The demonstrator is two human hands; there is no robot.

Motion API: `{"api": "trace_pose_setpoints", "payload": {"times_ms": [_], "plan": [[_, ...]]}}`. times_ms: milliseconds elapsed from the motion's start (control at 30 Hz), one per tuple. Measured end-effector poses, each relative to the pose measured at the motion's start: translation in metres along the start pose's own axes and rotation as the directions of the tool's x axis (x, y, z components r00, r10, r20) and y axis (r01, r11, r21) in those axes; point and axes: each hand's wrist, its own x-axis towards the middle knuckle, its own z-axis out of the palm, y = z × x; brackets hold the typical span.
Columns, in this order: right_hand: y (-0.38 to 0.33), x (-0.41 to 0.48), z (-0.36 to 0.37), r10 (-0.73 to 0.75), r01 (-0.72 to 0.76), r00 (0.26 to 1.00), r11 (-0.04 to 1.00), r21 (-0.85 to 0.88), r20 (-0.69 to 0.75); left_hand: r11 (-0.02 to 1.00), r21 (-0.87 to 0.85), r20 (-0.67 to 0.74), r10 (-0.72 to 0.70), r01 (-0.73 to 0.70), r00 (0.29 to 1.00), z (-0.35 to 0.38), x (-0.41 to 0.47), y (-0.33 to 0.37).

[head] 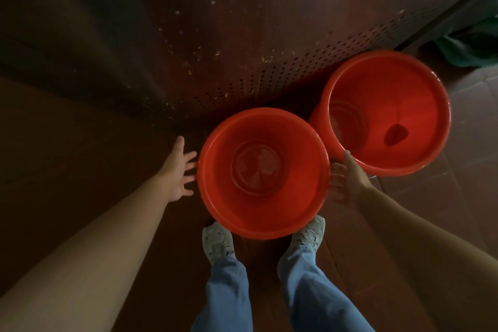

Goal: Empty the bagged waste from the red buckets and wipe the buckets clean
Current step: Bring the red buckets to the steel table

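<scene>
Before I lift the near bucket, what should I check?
1. Bagged waste out of near bucket: ok, nothing inside.
2. Bagged waste out of far bucket: ok.
3. Far bucket wiped clean: not ok, dark spot on its inner wall.
4. left hand on the near rim: fingers spread at it, contact cannot tell.
5. right hand against the opposite side: ok.
6. Buckets apart: cannot tell, rims overlap in view.
</scene>
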Motion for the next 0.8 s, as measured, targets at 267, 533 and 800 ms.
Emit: {"api": "trace_pose_setpoints", "payload": {"times_ms": [267,533,800], "plan": [[-0.006,0.0,-0.009,0.062,-0.061,0.995,0.998,-0.006,0.074,1.0,-0.027,-0.022,-0.013,0.012,1.0,0.005,-0.003,-0.006],[-0.019,-0.074,-0.024,0.056,-0.061,0.994,0.996,0.057,0.098,0.994,-0.112,-0.045,-0.023,0.017,0.999,-0.012,-0.089,-0.008],[-0.069,-0.216,-0.057,0.035,-0.034,0.989,0.999,-0.006,0.146,0.976,-0.216,0.004,-0.007,0.008,1.0,-0.021,-0.243,-0.004]]}}
